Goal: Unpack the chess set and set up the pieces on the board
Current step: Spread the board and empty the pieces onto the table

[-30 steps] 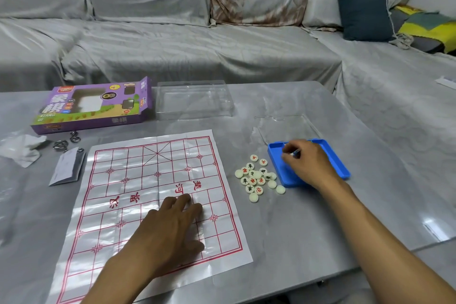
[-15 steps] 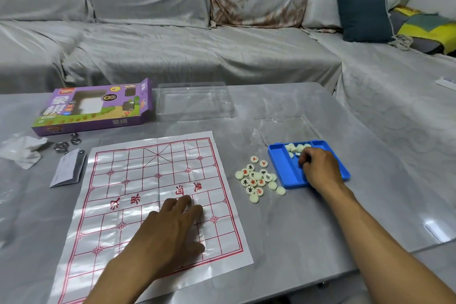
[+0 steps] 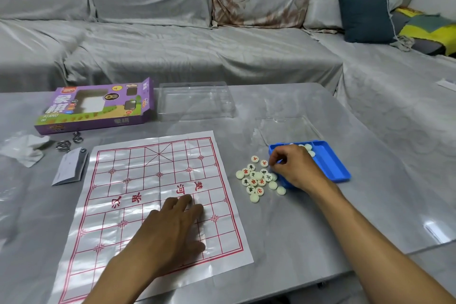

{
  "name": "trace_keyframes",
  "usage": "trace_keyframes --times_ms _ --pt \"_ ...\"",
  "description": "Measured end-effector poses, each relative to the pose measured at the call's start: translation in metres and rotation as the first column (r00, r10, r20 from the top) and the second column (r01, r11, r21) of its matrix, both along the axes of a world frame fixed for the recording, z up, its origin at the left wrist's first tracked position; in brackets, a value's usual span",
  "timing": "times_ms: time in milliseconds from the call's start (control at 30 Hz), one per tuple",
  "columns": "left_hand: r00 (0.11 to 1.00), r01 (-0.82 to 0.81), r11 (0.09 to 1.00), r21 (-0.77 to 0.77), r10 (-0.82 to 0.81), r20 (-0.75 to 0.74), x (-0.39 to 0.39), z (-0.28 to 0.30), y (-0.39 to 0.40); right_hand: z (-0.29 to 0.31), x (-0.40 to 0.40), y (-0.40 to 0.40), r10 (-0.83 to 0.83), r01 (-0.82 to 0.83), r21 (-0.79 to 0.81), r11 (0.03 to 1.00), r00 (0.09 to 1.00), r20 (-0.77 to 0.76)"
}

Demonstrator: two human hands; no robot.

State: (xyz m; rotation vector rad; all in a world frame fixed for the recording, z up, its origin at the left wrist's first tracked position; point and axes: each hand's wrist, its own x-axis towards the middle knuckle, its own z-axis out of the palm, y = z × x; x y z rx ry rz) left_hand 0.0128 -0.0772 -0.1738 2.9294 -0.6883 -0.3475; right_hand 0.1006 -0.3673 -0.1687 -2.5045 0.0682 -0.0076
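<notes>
The paper chess board (image 3: 138, 180), white with red grid lines, lies flat on the grey table. My left hand (image 3: 172, 229) rests palm down on its near right part, fingers spread, holding nothing. A pile of several round cream chess pieces (image 3: 256, 179) with red and black characters sits on the table to the right of the board. Just right of the pile is a blue tray (image 3: 330, 163) with a few pieces (image 3: 308, 148) at its far end. My right hand (image 3: 296, 168) hovers over the tray's left side, fingertips pinched beside the pile; what they hold is hidden.
A purple game box (image 3: 96, 106) lies at the back left, with a clear plastic lid (image 3: 195, 101) beside it and another clear lid (image 3: 286, 128) behind the tray. Crumpled plastic (image 3: 24, 148), metal rings (image 3: 66, 142) and a folded leaflet (image 3: 70, 168) lie left of the board. A covered sofa stands behind.
My right hand moved from the tray's right compartment leftward to its left side, next to the pile. My left hand stayed on the board.
</notes>
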Motion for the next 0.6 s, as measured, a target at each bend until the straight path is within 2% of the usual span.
trace_keyframes --times_ms 133,233,300,400,500,600 --pt "1.000 0.007 1.000 -0.003 -0.007 0.000 0.001 0.001 0.000 0.002 0.003 -0.002 -0.031 0.027 0.188 0.982 0.999 0.019" --pt "1.000 0.014 1.000 0.005 -0.014 0.009 0.001 0.000 0.001 0.000 0.004 0.000 -0.008 0.001 0.221 0.975 0.999 0.033" --pt "1.000 0.014 1.000 0.001 -0.014 0.009 0.001 0.000 0.001 -0.002 0.008 -0.008 -0.102 0.085 0.170 0.982 0.990 0.095" --pt "1.000 0.015 1.000 -0.001 -0.015 0.005 0.000 0.000 0.001 -0.013 0.010 -0.036 -0.256 0.257 0.014 0.966 0.955 0.152" --pt "1.000 0.013 1.000 -0.008 -0.013 0.009 0.000 0.000 0.001 -0.029 0.006 -0.053 -0.196 0.196 -0.138 0.971 0.981 0.015" --pt "1.000 0.016 1.000 -0.005 -0.016 0.013 0.000 0.000 0.000 -0.032 0.009 -0.053 -0.204 0.222 -0.206 0.953 0.973 0.104"
